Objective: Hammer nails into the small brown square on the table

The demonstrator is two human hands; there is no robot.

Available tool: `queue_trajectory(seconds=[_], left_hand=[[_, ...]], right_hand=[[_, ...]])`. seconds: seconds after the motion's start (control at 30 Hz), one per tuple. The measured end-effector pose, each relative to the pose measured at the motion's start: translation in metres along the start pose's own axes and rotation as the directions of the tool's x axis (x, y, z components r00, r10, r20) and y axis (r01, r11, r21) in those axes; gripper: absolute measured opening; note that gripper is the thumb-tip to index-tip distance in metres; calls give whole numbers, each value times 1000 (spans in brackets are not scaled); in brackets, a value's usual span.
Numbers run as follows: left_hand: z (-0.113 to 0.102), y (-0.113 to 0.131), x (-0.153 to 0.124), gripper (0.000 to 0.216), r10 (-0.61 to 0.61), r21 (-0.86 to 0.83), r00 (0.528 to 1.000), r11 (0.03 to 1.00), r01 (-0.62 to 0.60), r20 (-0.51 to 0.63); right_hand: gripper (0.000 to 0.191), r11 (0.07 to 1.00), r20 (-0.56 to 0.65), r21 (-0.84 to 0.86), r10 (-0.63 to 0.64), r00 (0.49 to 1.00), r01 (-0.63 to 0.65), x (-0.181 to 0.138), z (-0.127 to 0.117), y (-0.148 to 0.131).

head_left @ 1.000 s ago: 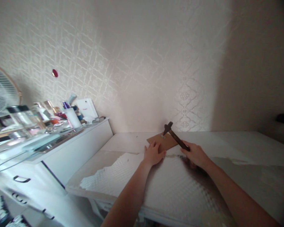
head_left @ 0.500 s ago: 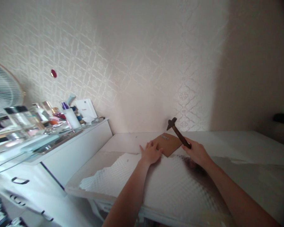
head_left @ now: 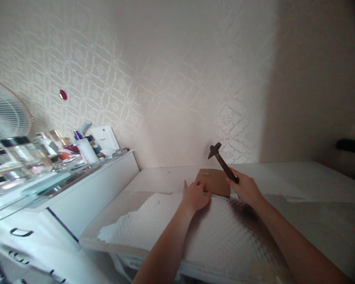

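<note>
A small brown board (head_left: 216, 181) lies flat on the white table (head_left: 298, 177) near the wall, with a short row of pale metal bits along its far edge. My left hand (head_left: 196, 195) rests with fingers spread, pressing on the board's near left corner. My right hand (head_left: 246, 188) is closed round the handle of a dark hammer (head_left: 221, 161), whose head is raised above the board, tilted up and to the left. A white textured sheet (head_left: 165, 221) covers the near part of the table under my forearms.
A white drawer cabinet (head_left: 85, 189) stands to the left, its top crowded with bottles, a white cup (head_left: 84, 150) and jars. A fan (head_left: 2, 116) shows at the far left edge. A patterned wall rises behind the table. Something dark (head_left: 353, 146) sits at the far right.
The hammer head went from resting on the board's far edge to raised above it. The board now lies squarer to the wall, and my left hand has shifted slightly right.
</note>
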State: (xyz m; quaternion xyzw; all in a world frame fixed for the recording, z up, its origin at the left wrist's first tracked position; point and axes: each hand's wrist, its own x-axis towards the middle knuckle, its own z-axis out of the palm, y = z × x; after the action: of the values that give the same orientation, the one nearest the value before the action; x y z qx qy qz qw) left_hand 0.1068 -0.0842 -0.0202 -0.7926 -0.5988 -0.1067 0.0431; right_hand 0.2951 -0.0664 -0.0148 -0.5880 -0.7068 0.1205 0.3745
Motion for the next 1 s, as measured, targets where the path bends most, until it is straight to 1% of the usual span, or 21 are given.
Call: queue_trajectory(seconds=[0.13, 0.2, 0.27, 0.33, 0.4, 0.47, 0.6, 0.7, 0.8, 0.87, 0.93, 1.0], left_hand=[[-2, 12, 1, 42, -124, 74, 991, 989, 128, -59], [-2, 13, 1, 41, -156, 82, 984, 983, 163, -88], [-1, 10, 1, 40, -162, 77, 980, 982, 171, -113], [0, 7, 0, 38, -164, 68, 978, 983, 173, -126], [0, 4, -1, 35, -164, 59, 977, 983, 173, -133], [0, 2, -2, 33, -159, 50, 977, 985, 168, -140], [-1, -1, -3, 31, -159, 37, 975, 985, 167, -157], [1, -7, 2, 30, -194, 33, 967, 979, 202, -166], [6, -22, 13, 29, -283, 15, 939, 957, 291, -198], [9, -40, 20, 27, -358, -2, 907, 930, 367, -221], [10, -63, 26, 28, -461, -4, 862, 882, 471, -209], [8, -87, 31, 31, -551, 11, 807, 824, 566, -211]], right_hand=[[46, 1000, 4, -12, 21, 1000, -21, 0, -2, -1], [45, 1000, 25, -10, 23, 999, -23, 0, -2, -2], [45, 1000, 64, -9, 12, 998, -11, 0, -2, -1], [44, 1000, 130, -18, 6, 991, -4, 0, -2, -1], [44, 999, 199, -33, 17, 980, -11, -1, -2, -1], [45, 999, 240, -46, 33, 970, -23, -1, -2, -1], [44, 998, 253, -54, 44, 967, -32, -1, -3, -1], [43, 997, 253, -62, 62, 965, -47, -1, -2, -1], [43, 996, 263, -67, 67, 962, -51, -2, -3, -2], [43, 996, 263, -70, 63, 963, -46, -3, -5, -4], [42, 996, 261, -73, 61, 963, -43, -3, -6, -6], [42, 996, 261, -78, 71, 963, -52, -4, -5, -7]])
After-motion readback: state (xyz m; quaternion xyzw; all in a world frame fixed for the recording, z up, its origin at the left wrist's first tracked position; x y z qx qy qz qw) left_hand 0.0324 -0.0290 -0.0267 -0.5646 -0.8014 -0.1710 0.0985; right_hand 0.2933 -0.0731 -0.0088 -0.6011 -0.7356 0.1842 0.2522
